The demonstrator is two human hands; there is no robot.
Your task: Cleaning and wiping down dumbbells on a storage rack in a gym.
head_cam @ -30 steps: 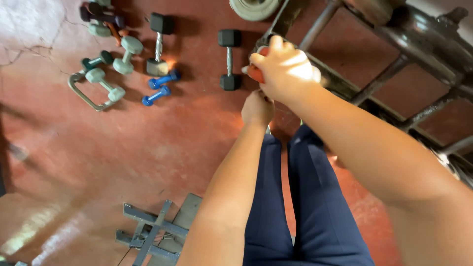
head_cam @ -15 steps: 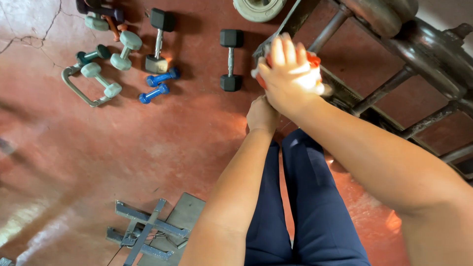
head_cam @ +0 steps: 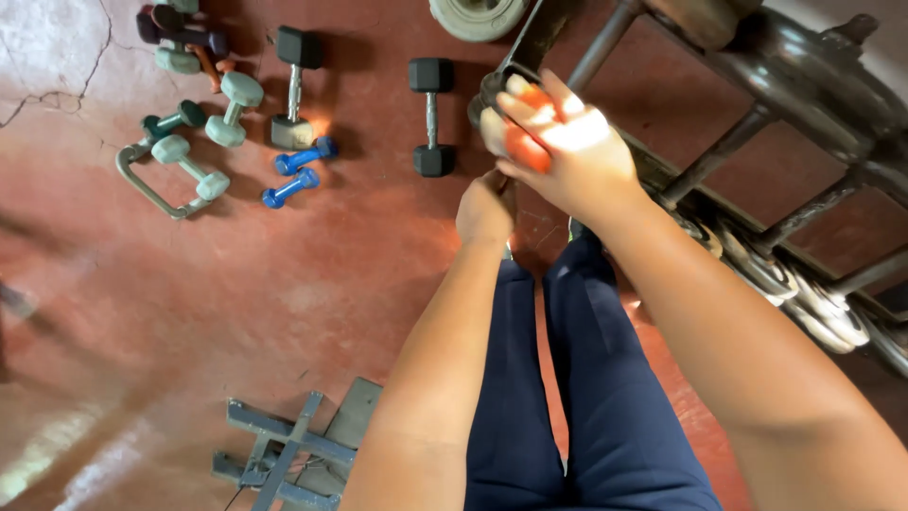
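1. Gripping an orange object (head_cam: 526, 149) with a pale rounded end, the right hand (head_cam: 567, 156) is raised in front of the dark metal rack (head_cam: 719, 151); its fingers are curled around the object, and sunlight washes out the detail, so I cannot tell exactly what kind of thing it is.
2. Just below it, the left hand (head_cam: 486, 210) is closed into a loose fist near the right wrist; whether it grips anything I cannot tell, since only its back shows.
3. Judging by this, the orange object is off the floor and in the hand, not set on the rack nor among the weights lying on the red floor (head_cam: 284, 284); so the handling looks midway, with putting it down not yet done.
4. On the floor toward the upper left lie a black hex dumbbell (head_cam: 431, 117), a second black-and-grey dumbbell (head_cam: 291, 87), two small blue dumbbells (head_cam: 298, 172), several pale green dumbbells (head_cam: 203, 137) and a bent metal handle (head_cam: 142, 180), all untouched.
5. Weight plates (head_cam: 804, 293) hang along the rack at the right, and a grey metal frame (head_cam: 284, 445) sits near the bottom edge, beside the person's dark blue trousers (head_cam: 567, 397).
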